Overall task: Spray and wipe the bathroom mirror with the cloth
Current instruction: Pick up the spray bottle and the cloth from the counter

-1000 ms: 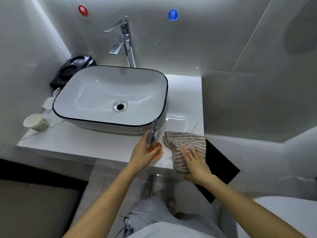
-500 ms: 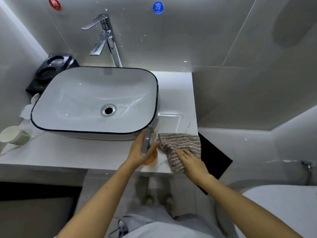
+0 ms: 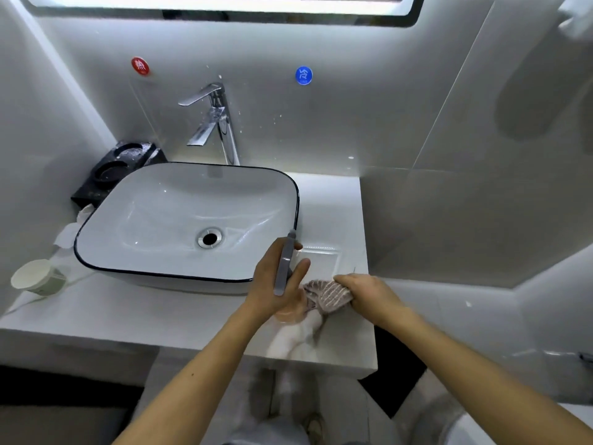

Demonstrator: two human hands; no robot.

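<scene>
Cloth, soft, limp, bunched in right hand. Spray bottle, likely light, clasped in left hand below trigger.

Mirror cut off at top — spray bottle mostly hidden behind left hand

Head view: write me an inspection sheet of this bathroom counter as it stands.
Surface: white counter, sink standing on it.
Job's things: spray bottle and bunched cloth side by side at the counter's right end; mirror above, only its lower edge in view.
Clutter: paper cup left of the sink; black holder behind its left corner.
Grips: left hand holds the spray bottle; right hand grips the cloth.
Cables: nothing seen.
Surroundings: tap behind the sink; red sticker and blue sticker on the tiled wall.
</scene>
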